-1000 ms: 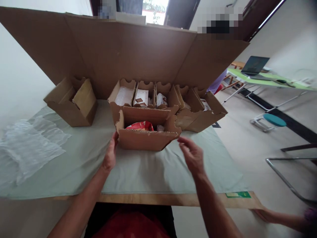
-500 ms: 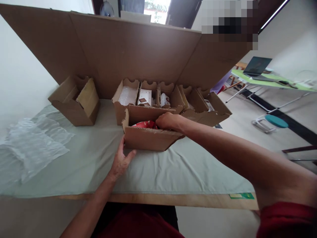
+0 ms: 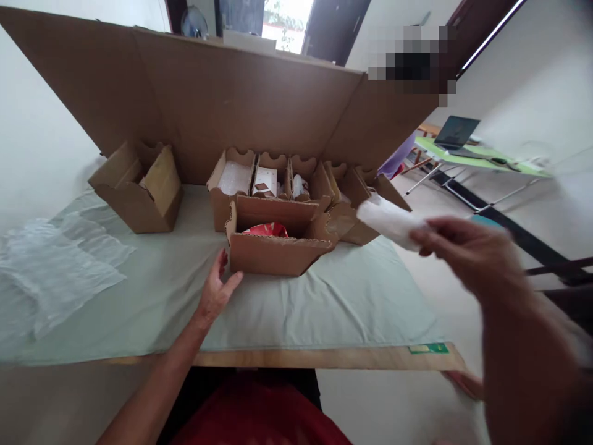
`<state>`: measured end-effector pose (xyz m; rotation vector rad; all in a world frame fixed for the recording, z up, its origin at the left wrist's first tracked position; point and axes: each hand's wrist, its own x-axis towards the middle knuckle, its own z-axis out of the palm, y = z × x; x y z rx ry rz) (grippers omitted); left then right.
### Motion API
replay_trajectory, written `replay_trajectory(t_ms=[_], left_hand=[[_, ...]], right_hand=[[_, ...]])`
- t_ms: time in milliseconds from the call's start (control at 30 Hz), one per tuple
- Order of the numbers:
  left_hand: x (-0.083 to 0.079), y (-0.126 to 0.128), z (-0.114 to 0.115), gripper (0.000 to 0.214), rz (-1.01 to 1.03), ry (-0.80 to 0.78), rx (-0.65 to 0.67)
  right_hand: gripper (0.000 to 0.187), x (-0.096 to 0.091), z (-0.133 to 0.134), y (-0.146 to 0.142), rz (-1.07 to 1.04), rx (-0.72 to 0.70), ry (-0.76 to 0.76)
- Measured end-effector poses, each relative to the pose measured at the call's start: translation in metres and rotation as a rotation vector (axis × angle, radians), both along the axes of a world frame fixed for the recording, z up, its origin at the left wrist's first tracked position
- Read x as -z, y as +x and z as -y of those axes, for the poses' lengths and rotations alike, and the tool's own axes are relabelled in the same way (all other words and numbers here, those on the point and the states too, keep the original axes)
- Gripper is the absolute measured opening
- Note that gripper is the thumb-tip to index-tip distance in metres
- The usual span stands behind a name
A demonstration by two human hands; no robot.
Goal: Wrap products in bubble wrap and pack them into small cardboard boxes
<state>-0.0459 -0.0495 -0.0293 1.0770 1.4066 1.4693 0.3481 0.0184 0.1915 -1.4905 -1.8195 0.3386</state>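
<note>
My right hand (image 3: 467,250), blurred by motion, is closed on one end of a long white wrapped bundle (image 3: 391,221) and holds it in the air to the right of the boxes. What is inside the wrapping cannot be seen. My left hand (image 3: 217,287) is open, thumb and fingers apart, just off the lower left corner of the front cardboard box (image 3: 273,253). Inside that box, toward its left end, lies a red patterned packet (image 3: 269,230), partly hidden by the front wall.
Behind the front box stands a row of cardboard bins (image 3: 222,210) holding bubble wrap and a white box (image 3: 266,179). Another bin (image 3: 157,207) is at left, near loose bubble wrap (image 3: 60,272). A tall cardboard panel (image 3: 241,105) closes off the back. A laptop (image 3: 458,133) sits on a green table.
My right hand has come out of the front box and swung right, now with the white bundle in it. My left hand has drawn slightly away from the box.
</note>
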Motion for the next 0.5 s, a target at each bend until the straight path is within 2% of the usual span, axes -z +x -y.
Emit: replay_trajectory(t_ms=[67, 133, 200, 267, 400, 500], left_hand=[[-0.002, -0.003, 0.000, 0.088, -0.013, 0.020, 0.003], [-0.005, -0.007, -0.002, 0.088, 0.005, 0.050, 0.022], [-0.009, -0.011, -0.007, 0.084, 0.054, 0.071, 0.028], [-0.011, -0.011, -0.018, 0.077, 0.125, 0.073, 0.009], [-0.009, 0.005, -0.045, 0.072, 0.303, 0.081, -0.015], [0.001, 0.014, -0.042, 0.068, 0.386, 0.067, -0.122]], right_hand=[[0.035, 0.052, 0.016, 0.021, -0.083, 0.136, -0.125], [0.046, 0.100, 0.025, 0.026, 0.057, 0.258, -0.284], [0.061, 0.133, 0.028, 0.017, 0.225, 0.337, -0.297], [0.067, 0.151, 0.028, -0.005, 0.236, 0.263, -0.232], [0.069, 0.167, 0.021, -0.071, -0.066, -0.132, -0.212], [0.061, 0.176, 0.027, -0.117, -0.221, -0.167, -0.241]])
